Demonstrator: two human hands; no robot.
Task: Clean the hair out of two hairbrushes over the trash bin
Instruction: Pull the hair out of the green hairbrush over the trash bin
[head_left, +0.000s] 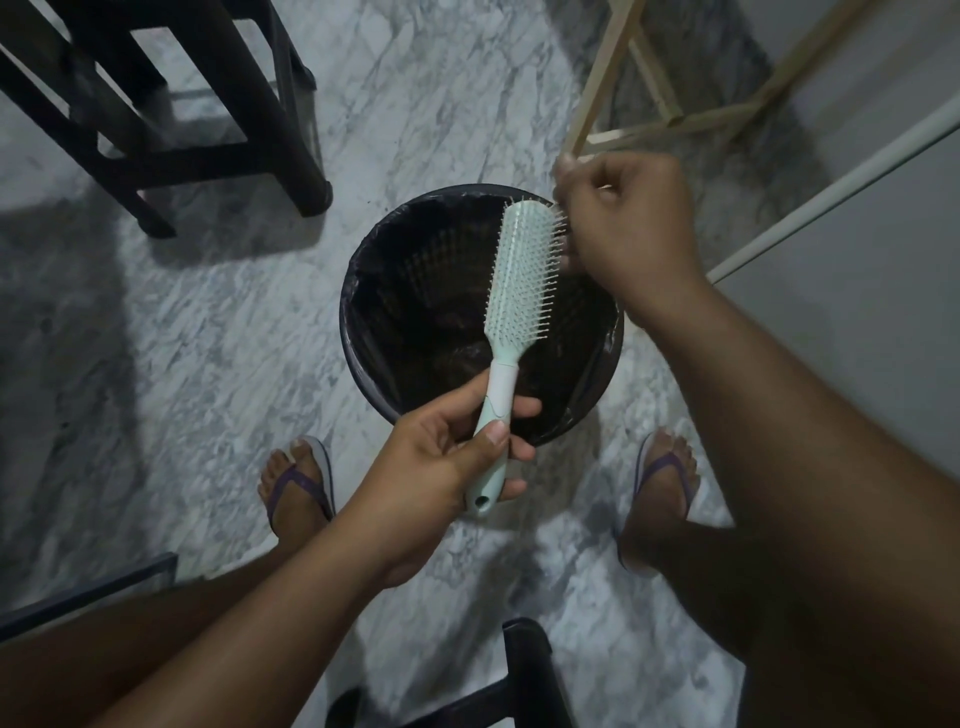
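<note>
Here, far to the left of the trash bin (347, 312) and beyond it, a dark wooden stool (156, 104) stands on the grey-veined marble floor (208, 322). Nearer the person, left of the bin, a left foot (293, 478) rests in a purple-strapped flip-flop.

The left hand (452, 457) is at the near edge of the bin. Its fingers curl under the handle of the hairbrush (522, 291) and its thumb presses across the top, so it holds the handle firmly. The brush is pale mint green with a white band at the neck. It slants up and away from that hand, and its paddle head lies over the bin's open mouth with the bristles turned to the right.

The bin itself is round and dark, lined with a black bag folded over the rim. Its bottom is too dark to make out.

Over the far right side of the bin, the right hand (628, 228) is turned back-upward with its fingers curled in against the bristles at the upper right edge of the brush head. The fingertips are blurred and partly hidden, so I cannot tell whether they pinch any hair.

At the bin's near right, the right foot (665, 473) wears a matching flip-flop. Beyond the bin, to the right, a pale wooden frame (727, 114) stands on the floor.
</note>
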